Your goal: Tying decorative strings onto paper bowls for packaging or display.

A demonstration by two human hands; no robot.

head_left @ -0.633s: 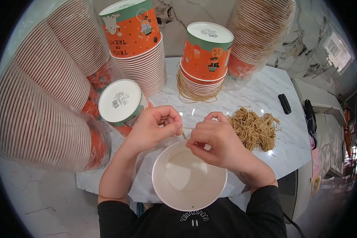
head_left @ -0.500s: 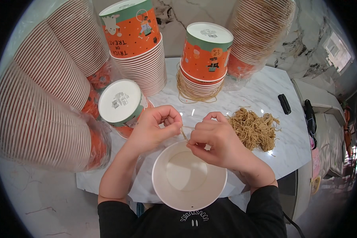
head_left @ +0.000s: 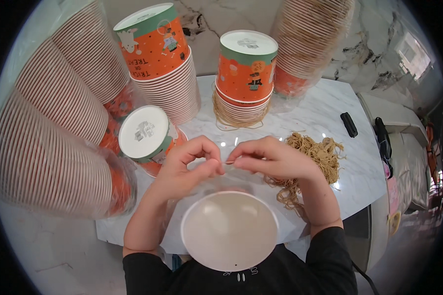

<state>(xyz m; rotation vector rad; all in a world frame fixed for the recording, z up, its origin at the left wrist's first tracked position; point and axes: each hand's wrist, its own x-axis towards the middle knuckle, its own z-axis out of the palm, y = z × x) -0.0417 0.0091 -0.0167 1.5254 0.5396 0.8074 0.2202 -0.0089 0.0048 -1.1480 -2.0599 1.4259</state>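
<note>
Fingers pinched, my left hand meets my right hand above the table's middle. A short bit of tan cord shows between the fingertips; both hands grip it. Just below them, against my shirt, a white paper bucket leans with its open mouth toward me. A small dark hole shows near its rim. Beside my right wrist lies a tangled heap of tan cords, with some strands spread out under my forearm. Left of my left hand, an upturned orange and green bucket stands on the table.
Stacked buckets rise at the back left, and a shorter stack has cord loops around its base. Plastic-wrapped bucket stacks crowd the left side; another wrapped stack stands behind. A black object lies on the marble-patterned table.
The bucket has tipped, so its mouth faces me more. My right hand has turned flatter and come level with my left. Some cords from the heap now lie spread nearer me.
</note>
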